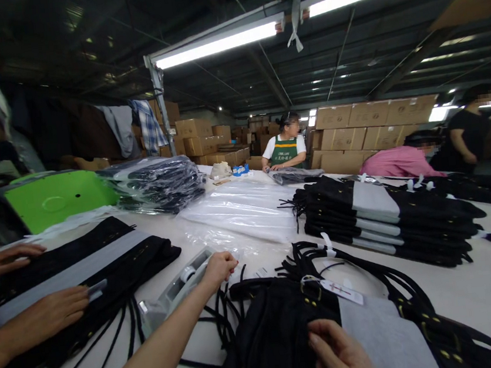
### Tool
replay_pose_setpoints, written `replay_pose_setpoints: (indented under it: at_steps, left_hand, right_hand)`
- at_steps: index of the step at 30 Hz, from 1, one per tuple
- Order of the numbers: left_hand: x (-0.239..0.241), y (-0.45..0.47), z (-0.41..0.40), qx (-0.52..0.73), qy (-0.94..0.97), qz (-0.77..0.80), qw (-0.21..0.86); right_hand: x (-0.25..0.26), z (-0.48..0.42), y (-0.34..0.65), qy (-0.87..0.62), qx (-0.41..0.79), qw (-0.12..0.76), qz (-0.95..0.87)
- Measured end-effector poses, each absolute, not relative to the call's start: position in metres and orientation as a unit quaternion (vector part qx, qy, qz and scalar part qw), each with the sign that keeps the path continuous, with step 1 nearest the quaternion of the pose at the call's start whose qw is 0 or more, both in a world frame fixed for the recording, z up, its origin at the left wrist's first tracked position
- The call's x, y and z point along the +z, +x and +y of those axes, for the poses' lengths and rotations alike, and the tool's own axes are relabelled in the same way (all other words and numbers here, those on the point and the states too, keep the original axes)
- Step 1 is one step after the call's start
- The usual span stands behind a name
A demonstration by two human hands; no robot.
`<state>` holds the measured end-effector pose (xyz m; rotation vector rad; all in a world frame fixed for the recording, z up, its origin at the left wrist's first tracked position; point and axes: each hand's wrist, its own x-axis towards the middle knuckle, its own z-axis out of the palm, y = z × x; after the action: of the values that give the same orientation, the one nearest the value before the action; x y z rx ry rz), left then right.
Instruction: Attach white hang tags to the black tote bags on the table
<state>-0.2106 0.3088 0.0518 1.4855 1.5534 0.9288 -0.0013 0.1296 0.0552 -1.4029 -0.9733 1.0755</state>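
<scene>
My left hand (220,270) is pinched closed just past a grey tape dispenser (181,283). Whatever lies between its fingertips is too small to make out. Below, a folded black apron (271,329) with brass eyelets, cords and long straps lies in front of me. My right hand (341,351) is at its middle, thumb and fingers closed on the black cloth beside a pale grey sheet (386,333). A white hang tag (343,291) rests on top of the apron, near its upper edge.
Another person's hands (50,317) rest on a black folded piece (115,252) at left. Plastic-wrapped bundles (156,182), clear plastic bags (243,208) and a stack of black aprons (333,215) lie farther back. A person in a green apron (285,151) stands across the table.
</scene>
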Motion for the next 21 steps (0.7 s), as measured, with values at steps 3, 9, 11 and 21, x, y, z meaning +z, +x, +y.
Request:
replay_pose_setpoints:
  at_steps: [3,9,11,21]
  left_hand:
    - [0.052,-0.212,0.307,0.347,0.606,0.614,0.367]
    - [0.051,-0.221,0.305,0.307,0.651,0.619,0.315]
    - [0.050,-0.222,0.307,0.288,0.667,0.622,0.293]
    - [0.040,-0.216,0.310,0.178,0.751,0.611,0.179]
  right_hand:
    - [0.082,0.153,-0.025,-0.566,0.463,0.462,-0.503]
    - [0.087,0.230,-0.095,-0.526,0.615,0.416,-0.415]
    - [0.074,0.249,-0.114,-0.526,0.641,0.402,-0.388]
    - [0.029,0.273,-0.133,-0.523,0.664,0.403,-0.350]
